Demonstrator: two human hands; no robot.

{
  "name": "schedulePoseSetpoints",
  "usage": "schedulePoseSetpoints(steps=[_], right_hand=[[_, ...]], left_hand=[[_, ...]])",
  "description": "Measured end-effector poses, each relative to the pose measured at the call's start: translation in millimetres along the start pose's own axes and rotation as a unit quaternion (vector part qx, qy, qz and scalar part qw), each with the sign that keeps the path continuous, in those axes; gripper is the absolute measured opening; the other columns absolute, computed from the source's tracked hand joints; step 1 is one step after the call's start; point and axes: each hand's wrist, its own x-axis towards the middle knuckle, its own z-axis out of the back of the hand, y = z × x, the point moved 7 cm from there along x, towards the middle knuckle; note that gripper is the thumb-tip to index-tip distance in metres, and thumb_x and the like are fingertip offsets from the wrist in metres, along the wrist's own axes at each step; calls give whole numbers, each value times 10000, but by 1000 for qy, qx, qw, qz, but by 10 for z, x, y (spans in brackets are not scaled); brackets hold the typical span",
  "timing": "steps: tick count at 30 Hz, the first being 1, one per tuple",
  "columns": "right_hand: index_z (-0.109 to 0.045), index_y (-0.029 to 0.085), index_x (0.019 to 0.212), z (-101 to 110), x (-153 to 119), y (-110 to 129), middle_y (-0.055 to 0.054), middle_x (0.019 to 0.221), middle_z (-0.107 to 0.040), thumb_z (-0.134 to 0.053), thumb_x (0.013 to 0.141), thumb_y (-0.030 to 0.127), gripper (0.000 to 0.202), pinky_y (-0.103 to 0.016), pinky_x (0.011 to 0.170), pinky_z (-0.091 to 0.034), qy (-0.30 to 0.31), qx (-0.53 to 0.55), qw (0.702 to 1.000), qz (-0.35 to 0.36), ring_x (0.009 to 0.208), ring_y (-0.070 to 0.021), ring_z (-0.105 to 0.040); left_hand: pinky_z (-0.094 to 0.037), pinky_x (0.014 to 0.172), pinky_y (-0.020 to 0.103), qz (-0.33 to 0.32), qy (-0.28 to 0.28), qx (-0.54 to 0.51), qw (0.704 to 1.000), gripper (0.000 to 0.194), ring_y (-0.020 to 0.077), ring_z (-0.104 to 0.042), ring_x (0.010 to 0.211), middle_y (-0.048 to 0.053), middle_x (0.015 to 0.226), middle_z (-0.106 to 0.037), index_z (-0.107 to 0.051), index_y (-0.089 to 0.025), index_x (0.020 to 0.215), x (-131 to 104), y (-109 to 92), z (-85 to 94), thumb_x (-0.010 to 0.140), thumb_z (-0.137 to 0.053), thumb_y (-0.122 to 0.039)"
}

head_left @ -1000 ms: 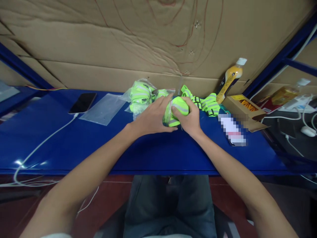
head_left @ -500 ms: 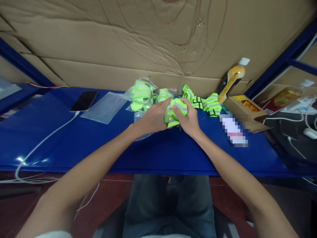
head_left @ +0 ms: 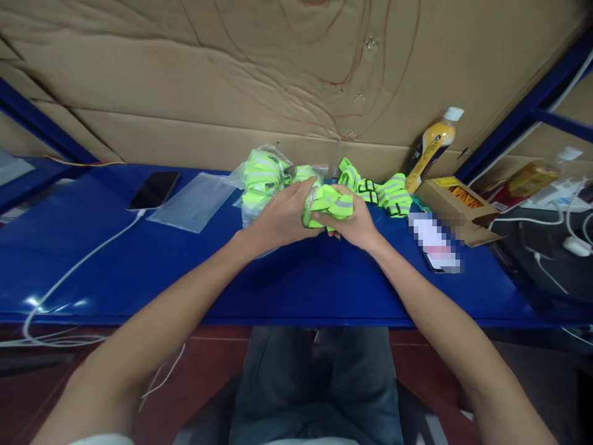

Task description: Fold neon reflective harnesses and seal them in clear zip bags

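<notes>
One striped bundle (head_left: 334, 203), its left end in clear plastic

Yellow-green with grey bands, the folded strap bundle is held over the bench (head_left: 361, 290), nearer the far edge than the front one. The right hand (head_left: 359, 217) has its fingers clamped on it, thumb across the near face. The left hand (head_left: 283, 213) is curled around the other end, fingers closed on a clear bag (head_left: 306, 211) that covers that end; how far the bundle reaches inside is hidden.

Just behind the left hand, by the far edge, sit a filled bag (head_left: 263, 176) of similar rolled straps and a smaller bagged roll (head_left: 303, 173). Loose straps (head_left: 376, 189) with black buckles lie along the far edge, right of the hands.

Toward the bench's far right corner, an open carton (head_left: 472, 214) holds orange packets (head_left: 464, 196); beside it is a white-capped bottle (head_left: 432, 151) with yellow contents. A flat clear bag (head_left: 192, 203) and a dark phone (head_left: 154, 190) lie toward the far left corner.
</notes>
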Motion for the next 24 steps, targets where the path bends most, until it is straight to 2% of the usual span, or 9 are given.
schedulePoseSetpoints(steps=[3, 7, 10, 13, 15, 17, 19, 21, 24], right_hand=[[-594, 251, 1158, 21, 16, -113, 73, 650, -655, -994, 662, 519, 691, -281, 379, -429, -36, 60, 996, -50, 441, -152, -577], [-581, 260, 1147, 5, 13, -137, 80, 644, -644, -989, 675, 521, 677, -284, 372, -430, -39, 62, 996, -45, 435, -149, -569], [-585, 259, 1160, -20, 3, -114, 43, 756, -682, -967, 715, 552, 656, -314, 434, -483, -21, 35, 999, -23, 493, -150, -578], [-610, 251, 1155, -25, -10, -36, -20, 969, -739, -960, 740, 555, 623, -349, 657, -593, -2, -28, 999, 34, 734, -186, -677], [-623, 246, 1161, -30, -27, 7, -37, 1043, -748, -958, 742, 580, 632, -344, 761, -602, 16, -54, 997, 58, 876, -207, -701], [-620, 248, 1213, -43, -41, -27, -20, 953, -732, -864, 810, 706, 657, -305, 656, -567, 42, -36, 998, 21, 781, -188, -684], [-609, 249, 1268, -63, -58, -100, 12, 772, -670, -622, 922, 864, 706, -264, 479, -453, 62, 10, 997, -44, 569, -157, -601], [-616, 236, 1254, -81, -69, -144, 28, 647, -603, -413, 983, 919, 762, -247, 399, -365, 67, 35, 994, -78, 449, -144, -528], [-642, 216, 1133, -89, -64, -153, 26, 607, -578, -487, 986, 890, 706, -238, 385, -361, 43, 22, 996, -70, 435, -135, -528]], left_hand=[[-491, 1186, 578, -53, 7, 102, 993, 1098, 474, -577, 1425, 323, 1528, -573, -258, -17, 1708, -27, -188, -41, 862, -871, -357], [-523, 1090, 580, -65, 23, 191, 979, 1109, 481, -618, 1286, 319, 1434, -607, -141, -13, 1751, -22, -358, -72, 951, -801, -405], [-531, 1081, 557, -51, -5, 148, 988, 1181, 453, -633, 1273, 271, 1426, -623, -57, -86, 1782, -19, -315, -35, 941, -800, -455], [-541, 1097, 544, -55, -19, 72, 996, 1319, 445, -635, 1323, 255, 1469, -618, -18, -121, 1792, -35, -204, -22, 851, -883, -450], [-543, 1119, 544, -58, -16, 40, 997, 1378, 452, -622, 1381, 265, 1536, -591, -31, -135, 1794, -46, -147, -29, 798, -933, -443], [-541, 1143, 545, -53, -21, 16, 998, 1383, 456, -604, 1435, 270, 1601, -558, -60, -154, 1795, -48, -110, -24, 789, -949, -492], [-531, 1173, 542, -48, -34, -6, 998, 1380, 456, -576, 1487, 274, 1654, -520, -91, -165, 1793, -43, -90, -10, 790, -945, -578], [-515, 1204, 543, -48, -41, -25, 998, 1395, 458, -545, 1528, 279, 1697, -478, -107, -166, 1791, -35, -80, -6, 779, -940, -645], [-499, 1228, 544, -49, -37, -35, 998, 1387, 455, -527, 1549, 273, 1723, -450, -106, -169, 1793, -29, -67, -19, 791, -923, -671]])
